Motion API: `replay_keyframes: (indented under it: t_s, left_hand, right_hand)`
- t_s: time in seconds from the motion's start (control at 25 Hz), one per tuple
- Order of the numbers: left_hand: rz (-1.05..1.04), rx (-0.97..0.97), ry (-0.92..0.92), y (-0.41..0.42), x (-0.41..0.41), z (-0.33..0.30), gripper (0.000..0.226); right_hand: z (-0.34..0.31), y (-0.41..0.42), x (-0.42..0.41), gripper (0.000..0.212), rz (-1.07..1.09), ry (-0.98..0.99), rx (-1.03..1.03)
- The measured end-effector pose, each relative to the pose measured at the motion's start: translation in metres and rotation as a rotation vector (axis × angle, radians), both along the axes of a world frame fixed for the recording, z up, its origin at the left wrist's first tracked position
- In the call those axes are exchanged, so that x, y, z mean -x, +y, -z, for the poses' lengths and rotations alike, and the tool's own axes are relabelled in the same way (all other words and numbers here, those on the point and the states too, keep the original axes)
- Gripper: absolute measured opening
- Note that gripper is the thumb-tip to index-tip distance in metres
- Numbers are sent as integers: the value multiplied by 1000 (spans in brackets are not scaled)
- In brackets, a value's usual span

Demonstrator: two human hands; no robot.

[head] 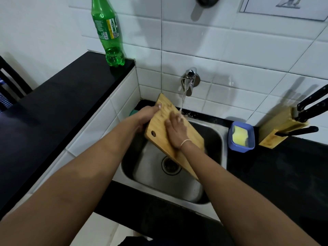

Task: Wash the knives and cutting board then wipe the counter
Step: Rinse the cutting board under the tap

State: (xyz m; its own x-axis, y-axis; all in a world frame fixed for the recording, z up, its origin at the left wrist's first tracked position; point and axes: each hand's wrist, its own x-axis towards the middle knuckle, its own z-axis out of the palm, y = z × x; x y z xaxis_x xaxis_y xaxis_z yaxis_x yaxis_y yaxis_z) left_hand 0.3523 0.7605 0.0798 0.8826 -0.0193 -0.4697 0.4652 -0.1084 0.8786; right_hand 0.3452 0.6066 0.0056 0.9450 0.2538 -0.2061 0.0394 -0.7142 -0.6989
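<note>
A right hand (pixel 175 132) lies flat, fingers straight, on a tilted wooden cutting board (pixel 159 121) held over the steel sink (pixel 218 139), while the left hand (pixel 149 115) grips the board's far left edge. Water from the wall tap (pixel 190 80) strikes the fingertips. To the right on the black table (pixel 284 171) sit a blue tub (pixel 248 139) holding a yellow sponge (pixel 239 135) and a knife block (pixel 282 128) with black-handled knives (pixel 310 105); a green bottle (pixel 108 32) stands far left.

Black counter (pixel 284 174), blue tub (pixel 241 137) and wooden knife block (pixel 282 128) on it, sink (pixel 218 139) inset
</note>
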Motion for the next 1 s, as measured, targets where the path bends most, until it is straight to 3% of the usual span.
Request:
replay_keyframes:
  t_s: [0.2,0.36,0.56,0.68,0.8,0.84,0.92,1.0]
  left_hand:
    - [-93,6,89,16,3,2,46]
    - [-270,3,209,32,2,4,28]
    - [-364,-9,250,21,4,7,25]
    - [-409,34,269,19,5,4,27]
    - [-357,117,334,22,8,-3,47]
    - [-267,85,357,26,7,-6,65]
    - [-108,-154,333,37,2,-13,94]
    - [-115,-447,90,47,0,-19,85]
  right_hand:
    - [18,-20,38,60,-210,-14,-115]
    - [28,-61,47,48,-54,123,-87]
    - [-12,-35,52,43,-126,-128,-388]
    - [-19,-27,53,32,-188,-371,-231]
    - [-12,-29,48,20,-27,-539,-243]
    - [-12,-30,44,19,72,-510,-297]
    - [-14,-33,35,18,252,-404,-375]
    - [-18,-35,22,17,283,-304,-380]
